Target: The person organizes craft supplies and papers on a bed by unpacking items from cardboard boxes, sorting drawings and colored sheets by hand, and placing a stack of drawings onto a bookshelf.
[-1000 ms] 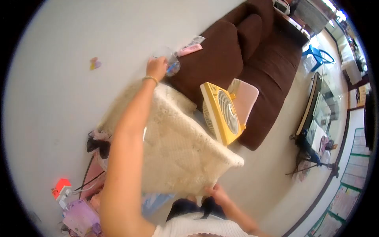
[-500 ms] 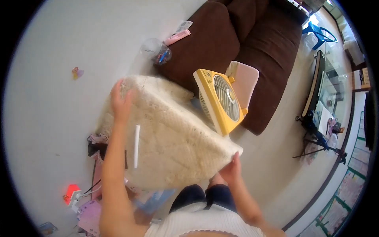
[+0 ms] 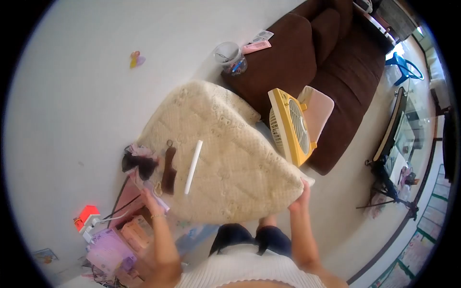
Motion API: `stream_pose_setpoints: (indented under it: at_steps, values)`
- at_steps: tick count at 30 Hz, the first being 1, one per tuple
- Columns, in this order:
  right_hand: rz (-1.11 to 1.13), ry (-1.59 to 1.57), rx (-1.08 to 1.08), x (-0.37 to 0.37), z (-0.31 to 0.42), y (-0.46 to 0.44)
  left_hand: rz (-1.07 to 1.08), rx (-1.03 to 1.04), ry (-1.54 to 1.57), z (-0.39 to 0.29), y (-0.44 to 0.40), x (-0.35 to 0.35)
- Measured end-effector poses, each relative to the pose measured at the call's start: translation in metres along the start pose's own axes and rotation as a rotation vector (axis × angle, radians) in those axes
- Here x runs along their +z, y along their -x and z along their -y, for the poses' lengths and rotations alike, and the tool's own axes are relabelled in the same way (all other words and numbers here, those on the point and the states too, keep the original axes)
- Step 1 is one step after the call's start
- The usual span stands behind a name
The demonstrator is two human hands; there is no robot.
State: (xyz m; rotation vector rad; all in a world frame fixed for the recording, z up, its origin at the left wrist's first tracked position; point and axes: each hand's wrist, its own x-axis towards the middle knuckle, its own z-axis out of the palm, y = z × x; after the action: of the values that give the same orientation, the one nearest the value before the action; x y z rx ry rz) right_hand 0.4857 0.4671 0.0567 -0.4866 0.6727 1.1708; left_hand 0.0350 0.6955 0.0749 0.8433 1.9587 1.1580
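A cream quilted mattress (image 3: 230,163) lies bent in front of me, one corner pulled toward my right side. My right hand (image 3: 301,196) is closed on that corner. By the mattress's lower left edge is my left hand (image 3: 152,202), its fingers stretched out beside a pale lavender strip; whether it touches that strip is unclear. On the mattress rest a white stick (image 3: 193,167) and a brown comb (image 3: 169,170). Dark and pink hair ties (image 3: 139,163) sit at its left edge.
A yellow box fan (image 3: 293,127) stands against the mattress's right side, before a brown sofa (image 3: 345,91). A clear jar (image 3: 230,57) is near the sofa. At lower left are a power strip with a red plug (image 3: 89,218) and a purple basket (image 3: 110,249).
My left hand has let go of the mattress's far left part and come down toward me to its near left edge. The comb is now uncovered. My right hand keeps its corner.
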Motion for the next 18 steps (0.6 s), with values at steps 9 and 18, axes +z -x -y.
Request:
stream_pose_setpoints:
  at_steps: [9, 18]
  values:
    - [-0.014, 0.046, -0.092, -0.009, 0.000, -0.005, 0.044, 0.021, 0.059, -0.019, 0.017, 0.013]
    - [-0.003, 0.228, -0.140, -0.001, 0.006, -0.008, 0.014, -0.005, 0.135, -0.013, 0.016, 0.011]
